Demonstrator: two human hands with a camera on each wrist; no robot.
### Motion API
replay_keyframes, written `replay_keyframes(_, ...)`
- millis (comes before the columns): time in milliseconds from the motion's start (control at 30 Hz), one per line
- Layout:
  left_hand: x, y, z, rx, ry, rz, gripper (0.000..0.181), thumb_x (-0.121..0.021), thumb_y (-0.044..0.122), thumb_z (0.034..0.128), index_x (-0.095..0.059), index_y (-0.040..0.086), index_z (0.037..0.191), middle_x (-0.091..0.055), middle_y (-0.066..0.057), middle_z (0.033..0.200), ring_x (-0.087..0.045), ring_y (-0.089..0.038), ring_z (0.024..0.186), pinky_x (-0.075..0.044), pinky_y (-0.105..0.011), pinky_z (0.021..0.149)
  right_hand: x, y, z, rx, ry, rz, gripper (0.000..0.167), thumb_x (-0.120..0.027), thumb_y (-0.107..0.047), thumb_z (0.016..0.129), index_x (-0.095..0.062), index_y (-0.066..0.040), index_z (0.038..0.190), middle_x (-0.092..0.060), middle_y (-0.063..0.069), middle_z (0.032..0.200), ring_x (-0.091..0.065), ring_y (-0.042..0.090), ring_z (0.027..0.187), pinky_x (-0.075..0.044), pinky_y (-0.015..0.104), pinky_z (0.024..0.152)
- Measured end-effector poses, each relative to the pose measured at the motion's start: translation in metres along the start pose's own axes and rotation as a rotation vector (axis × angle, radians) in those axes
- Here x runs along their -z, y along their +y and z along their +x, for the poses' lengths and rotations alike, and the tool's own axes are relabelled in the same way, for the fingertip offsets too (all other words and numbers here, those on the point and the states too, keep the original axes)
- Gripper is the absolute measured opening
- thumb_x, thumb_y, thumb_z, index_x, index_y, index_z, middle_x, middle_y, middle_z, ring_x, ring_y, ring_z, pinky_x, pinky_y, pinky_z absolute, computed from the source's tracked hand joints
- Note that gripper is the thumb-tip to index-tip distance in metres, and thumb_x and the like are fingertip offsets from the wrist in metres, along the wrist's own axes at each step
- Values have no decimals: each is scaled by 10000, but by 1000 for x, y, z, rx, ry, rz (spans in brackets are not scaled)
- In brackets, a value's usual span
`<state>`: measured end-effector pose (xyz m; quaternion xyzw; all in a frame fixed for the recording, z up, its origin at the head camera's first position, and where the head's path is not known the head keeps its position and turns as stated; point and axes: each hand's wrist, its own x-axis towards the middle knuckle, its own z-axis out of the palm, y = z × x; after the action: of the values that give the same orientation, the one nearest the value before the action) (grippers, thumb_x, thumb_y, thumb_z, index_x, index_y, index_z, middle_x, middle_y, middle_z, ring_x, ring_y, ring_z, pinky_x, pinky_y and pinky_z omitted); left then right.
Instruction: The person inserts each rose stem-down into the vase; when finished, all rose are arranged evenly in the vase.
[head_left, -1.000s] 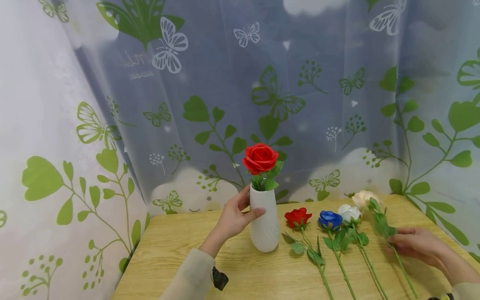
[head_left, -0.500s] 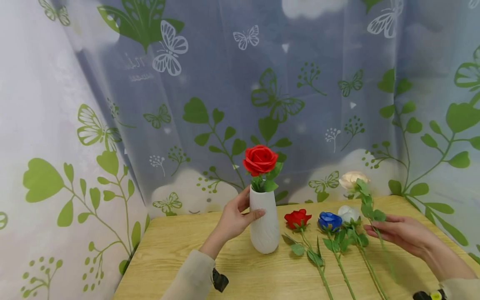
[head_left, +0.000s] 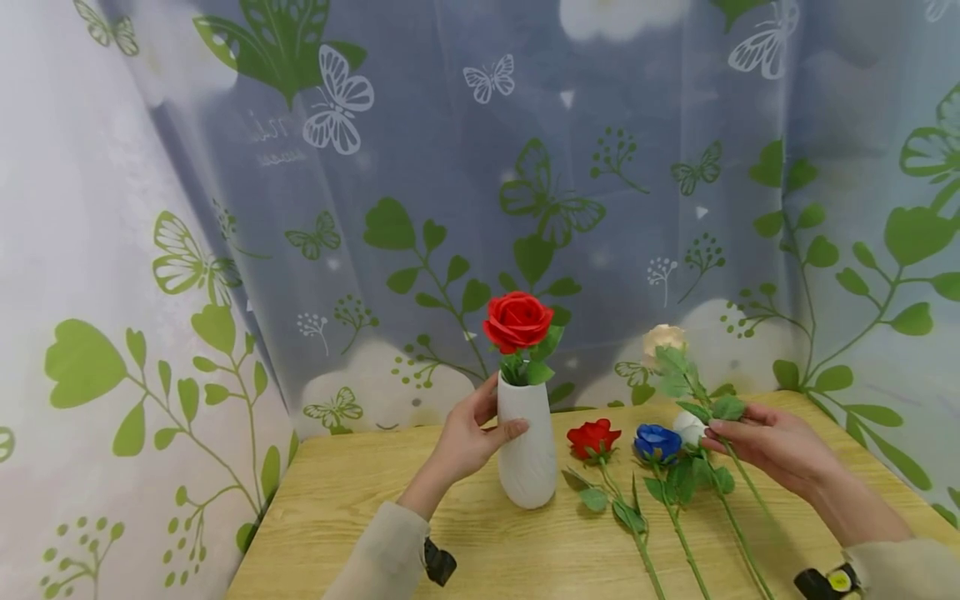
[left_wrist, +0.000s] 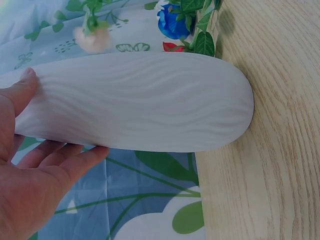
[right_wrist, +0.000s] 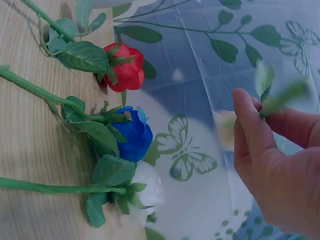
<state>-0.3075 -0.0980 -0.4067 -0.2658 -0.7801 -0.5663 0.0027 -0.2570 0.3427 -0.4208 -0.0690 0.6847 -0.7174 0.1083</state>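
Observation:
A white vase (head_left: 528,450) with a wavy relief stands upright on the table, a red rose (head_left: 519,322) rising from its mouth. My left hand (head_left: 467,432) grips the upper part of the vase, thumb on the near side and fingers round the back; the left wrist view shows the vase wall (left_wrist: 145,102) close up. My right hand (head_left: 780,450) pinches the stem of a cream rose (head_left: 664,343) between thumb and fingers. That rose is lifted off the table and leans left, above the lying white rose (head_left: 688,429). In the right wrist view its bloom is partly hidden behind the fingers.
On the wooden table (head_left: 360,492), right of the vase, lie a second red rose (head_left: 592,440), a blue rose (head_left: 657,443) and the white one, stems toward the front edge. A patterned curtain (head_left: 420,167) hangs behind and at both sides.
My right hand has lifted the cream rose off the table and carried it left toward the vase, over the white rose. My left hand has stayed on the vase.

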Motion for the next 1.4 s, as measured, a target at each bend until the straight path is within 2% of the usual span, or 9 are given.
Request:
replay_keyframes(100,-1,0,-1,1,-3,-3,859,-785,207,975,-295,153,1679,-593,-163,1524,-602,-349,1388,-557,-519,1075,-10,-4,1,3,61,-3,739,-602,-24,1065,-128,207,1584,-521,416,1413,-765,120,1061,-612,266,958)
replay_keyframes(233,-2,-1,0,-2,-7,-6,862,-783,211,977,-290,150,1681,-592,-168,1524,-601,-352,1389,-557,-519,1075,-17,-7,3,48,102,32,203,-642,-33,1048,-684,-13,1246,-725,-32,1132,-770,113,1039,-615,255,942)
replay_keyframes(333,-2,-1,0,-6,-7,-3,862,-782,212,978,-288,147,1681,-593,-169,1522,-603,-351,1386,-558,-520,1074,-21,-8,5,84,110,-41,284,-630,-68,1063,-684,-1,1334,-688,-145,1154,-758,60,1045,-602,222,950)
replay_keyframes(467,-1,-1,1,-6,-4,4,862,-783,215,976,-290,156,1681,-596,-159,1521,-606,-340,1385,-556,-518,1078,-28,-12,7,117,143,-211,536,-591,-132,1095,-434,172,1507,-667,-32,1329,-731,-6,1076,-580,187,969)
replay_keyframes(600,0,0,1,-4,-1,3,866,-786,209,973,-291,166,1682,-597,-153,1521,-605,-333,1388,-557,-510,1079,-39,-19,7,193,155,-228,570,-616,-165,1087,-431,144,1529,-665,-42,1319,-735,8,1083,-583,192,965)
replay_keyframes(700,0,-1,1,-6,1,1,865,-784,208,975,-289,160,1682,-597,-157,1520,-605,-336,1387,-561,-504,1075,-50,-27,10,250,157,-192,508,-636,-167,1075,-516,131,1469,-642,-218,1240,-749,36,1073,-586,191,956)
replay_keyframes(800,0,-2,1,-7,3,2,868,-782,218,977,-282,152,1683,-600,-163,1515,-606,-343,1385,-564,-501,1071,-61,-35,14,286,160,-152,415,-642,-165,1071,-607,104,1385,-645,-250,1251,-755,40,1059,-579,171,953)
replay_keyframes(1067,0,-1,1,-4,1,-5,871,-788,206,972,-287,148,1681,-592,-165,1524,-604,-343,1387,-560,-504,1075,-87,-51,22,323,81,117,253,-641,-46,1050,-744,-163,1249,-736,-12,1140,-766,112,1033,-607,236,950)
replay_keyframes(1400,0,-4,2,-6,4,10,872,-792,204,969,-291,167,1681,-595,-154,1524,-614,-333,1378,-566,-502,1067,-112,-64,30,355,45,202,274,-637,-13,1043,-739,-157,1253,-754,-5,1134,-778,137,1041,-596,247,984)
